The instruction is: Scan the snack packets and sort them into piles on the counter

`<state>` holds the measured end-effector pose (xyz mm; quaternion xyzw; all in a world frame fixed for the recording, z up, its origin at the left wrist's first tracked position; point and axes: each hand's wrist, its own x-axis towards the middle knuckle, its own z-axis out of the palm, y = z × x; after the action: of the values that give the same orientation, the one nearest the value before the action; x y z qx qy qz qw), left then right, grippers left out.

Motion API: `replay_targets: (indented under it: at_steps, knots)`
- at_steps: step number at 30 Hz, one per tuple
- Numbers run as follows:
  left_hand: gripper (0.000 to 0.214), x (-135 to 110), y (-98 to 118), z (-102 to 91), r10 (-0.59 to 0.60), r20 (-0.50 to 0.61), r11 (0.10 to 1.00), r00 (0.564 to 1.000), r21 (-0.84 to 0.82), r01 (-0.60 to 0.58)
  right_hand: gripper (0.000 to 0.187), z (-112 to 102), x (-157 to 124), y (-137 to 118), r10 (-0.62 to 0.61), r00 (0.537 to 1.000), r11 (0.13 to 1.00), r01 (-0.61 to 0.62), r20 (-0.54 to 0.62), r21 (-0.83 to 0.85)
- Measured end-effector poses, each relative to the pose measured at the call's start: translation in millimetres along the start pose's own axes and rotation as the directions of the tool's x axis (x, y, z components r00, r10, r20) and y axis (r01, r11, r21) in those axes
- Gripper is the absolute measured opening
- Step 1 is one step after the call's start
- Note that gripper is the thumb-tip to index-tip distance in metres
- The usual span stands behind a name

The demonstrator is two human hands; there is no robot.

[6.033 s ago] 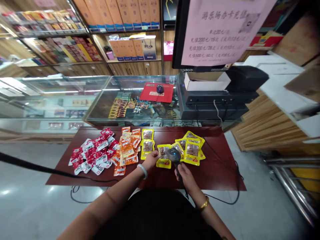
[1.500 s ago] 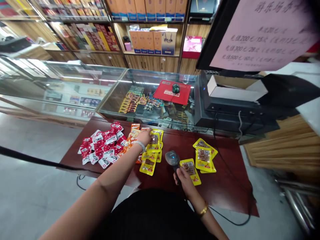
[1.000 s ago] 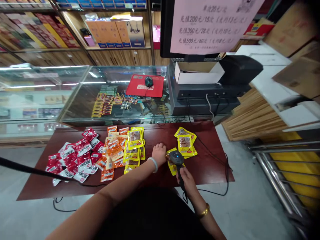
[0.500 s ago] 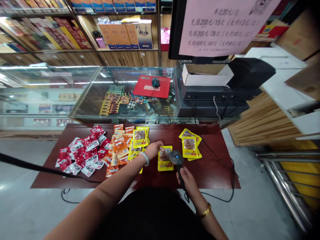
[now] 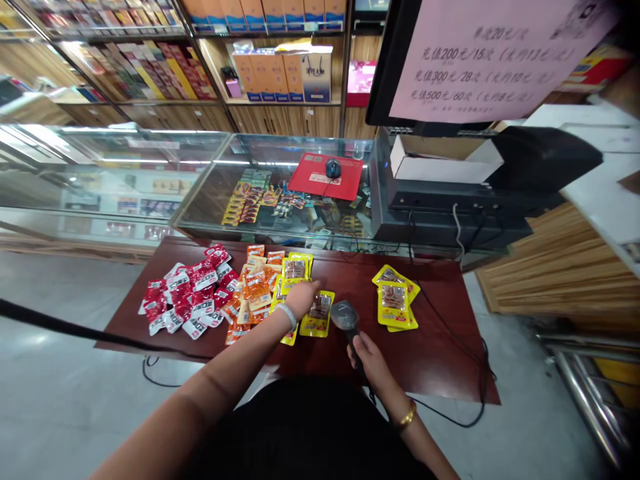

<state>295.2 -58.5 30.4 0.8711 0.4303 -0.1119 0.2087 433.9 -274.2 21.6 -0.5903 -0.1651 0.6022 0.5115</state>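
Observation:
My left hand, with a pale bracelet at the wrist, has its fingers closed at the upper left corner of a yellow snack packet. That packet lies on the table beside a pile of yellow packets, which my hand and forearm partly cover. Gripped by its handle in my right hand is a dark barcode scanner; its head is just right of the packet. Farther right, several more yellow packets overlap in a small stack.
Orange packets and red-and-white packets lie in heaps on the left of the dark red table. Behind stand a glass counter with a red mat and mouse, and a monitor. A cable crosses the table's right side.
My left hand has drawn the yellow packet left, toward the yellow pile. The blue light on the scanner's head no longer shows clearly. The whole view has shifted, moving the table rightward in the picture.

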Motion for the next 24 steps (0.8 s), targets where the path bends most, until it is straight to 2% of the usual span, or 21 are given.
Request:
replay_targets:
  at_steps: [4, 6, 8, 11, 13, 15, 17, 18, 20, 24]
  knots:
    - [0.025, 0.6, 13.7, -11.8, -0.044, -0.104, 0.996, 0.994, 0.070, 0.052, 0.051, -0.8, 0.7, -4.6, -0.006, 1.000, 1.000, 0.006, -0.010, 0.016]
    - [0.026, 7.8, 24.6, -11.4, -0.019, -0.150, 0.999, 0.989, 0.028, 0.024, 0.052, -4.7, 0.0, -6.6, -0.005, 0.999, 0.999, 0.006, -0.036, 0.037]
    - [0.022, 21.5, 39.7, -5.0, 0.035, -0.151, 0.997, 0.988, -0.057, -0.044, 0.052, -11.6, -1.9, -7.4, -0.002, 0.997, 0.998, 0.008, -0.080, 0.065]
    - [0.021, 49.1, 70.9, 14.9, 0.073, -0.064, 0.967, 0.995, -0.240, -0.086, 0.054, -26.4, -7.8, -5.1, 0.015, 0.986, 0.994, 0.003, -0.166, 0.110]
    - [0.025, 66.1, 94.4, 31.7, 0.066, 0.085, 0.930, 0.994, -0.367, -0.030, 0.056, -37.2, -13.6, -1.6, 0.026, 0.974, 0.991, 0.004, -0.225, 0.133]
    - [0.033, 78.3, 115.7, 48.3, 0.077, 0.268, 0.878, 0.960, -0.474, 0.062, 0.059, -47.0, -19.9, 2.8, 0.041, 0.959, 0.988, 0.002, -0.281, 0.152]
    - [0.038, 85.7, 132.0, 62.7, 0.100, 0.396, 0.831, 0.913, -0.538, 0.142, 0.061, -54.7, -25.5, 7.5, 0.056, 0.944, 0.985, 0.001, -0.326, 0.171]
    - [0.037, 88.1, 138.1, 68.7, 0.101, 0.423, 0.814, 0.901, -0.556, 0.170, 0.061, -57.7, -27.7, 9.8, 0.057, 0.938, 0.984, 0.005, -0.342, 0.180]
    - [0.034, 91.0, 147.1, 78.9, 0.076, 0.424, 0.790, 0.903, -0.578, 0.205, 0.058, -61.8, -30.8, 13.9, 0.042, 0.932, 0.981, 0.029, -0.361, 0.190]
    - [0.028, 91.0, 156.4, 93.3, 0.014, 0.329, 0.701, 0.944, -0.676, 0.225, 0.055, -64.6, -31.3, 17.9, 0.018, 0.927, 0.977, 0.064, -0.374, 0.205]
